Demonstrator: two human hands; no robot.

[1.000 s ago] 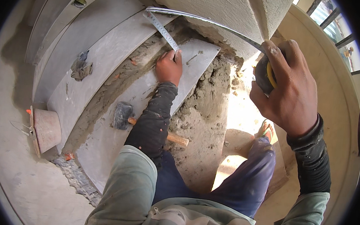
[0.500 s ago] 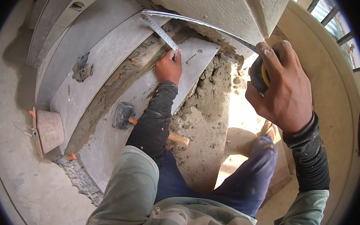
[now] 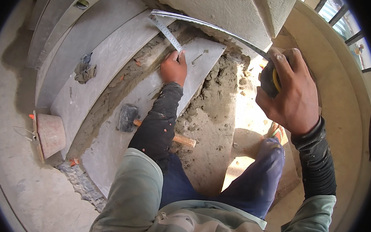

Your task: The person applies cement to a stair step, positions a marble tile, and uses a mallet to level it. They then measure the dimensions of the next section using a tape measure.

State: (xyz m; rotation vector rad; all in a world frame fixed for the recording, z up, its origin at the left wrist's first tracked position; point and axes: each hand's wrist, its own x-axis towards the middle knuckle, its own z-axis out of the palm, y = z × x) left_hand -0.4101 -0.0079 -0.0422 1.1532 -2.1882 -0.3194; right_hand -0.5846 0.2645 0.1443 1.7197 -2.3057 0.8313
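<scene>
My right hand (image 3: 292,90) is wrapped round the dark case of a tape measure (image 3: 269,78), raised at the right. From the case the metal blade (image 3: 216,26) runs left along the plastered wall, then bends sharply back towards me. My left hand (image 3: 174,68) pinches the blade's lower end over a grey tile tread (image 3: 204,59). Below my left forearm lies a mallet with a black head (image 3: 128,117) and a wooden handle (image 3: 185,140), partly hidden by the sleeve.
Grey tiled steps (image 3: 107,47) curve up at the left, with a crumpled dark rag (image 3: 85,71) on one. A spirit level (image 3: 75,13) leans there. A pinkish bucket (image 3: 50,135) lies tipped at lower left. Rough mortar (image 3: 210,98) borders the tread. A curved wall (image 3: 344,83) rises at right.
My right hand and the tape case have shifted very slightly right and down. The bend in the blade has moved a little to the right. My left hand stays nearly in place.
</scene>
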